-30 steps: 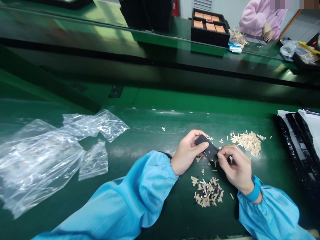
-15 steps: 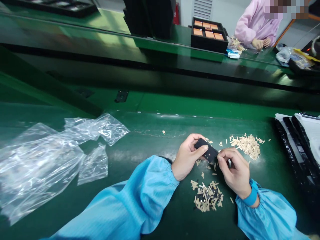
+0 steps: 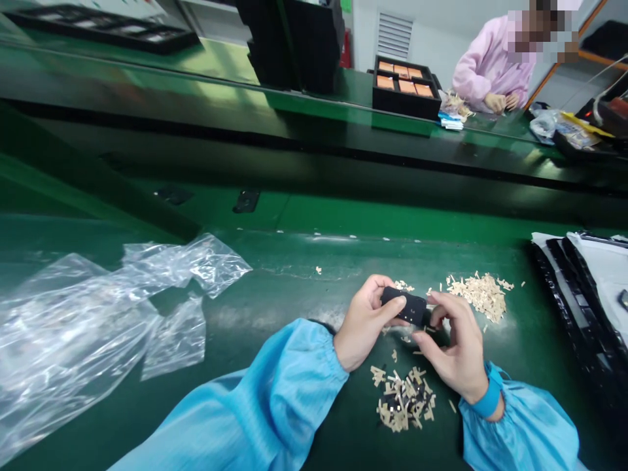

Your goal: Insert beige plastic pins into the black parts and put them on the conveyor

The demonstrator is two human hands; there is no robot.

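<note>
My left hand [image 3: 362,324] grips a small flat black plate [image 3: 406,305] with a few tiny holes, the thumb on its upper face and the fingers beneath. At the plate's right end is my right hand [image 3: 458,347], thumb and fingers apart; whether a fingertip touches the edge I cannot tell. Under the hands lie scattered small beige pieces. Closer to me sits a pile of beige strips mixed with black bits [image 3: 406,399]. A larger heap of pale beige pieces [image 3: 481,296] lies beyond my right hand.
Clear plastic bags [image 3: 73,327] spread over the green table's left side. Black-and-white packages [image 3: 569,281] are stacked at right. A raised shelf crosses behind, bearing a black box of orange blocks [image 3: 405,98]. Beyond it, a person in pink [image 3: 490,65] works with both hands.
My right thumb and fingers have spread from a pinch at the plate's right end. The plate in my left hand has turned nearer to level. The camera view has shifted slightly.
</note>
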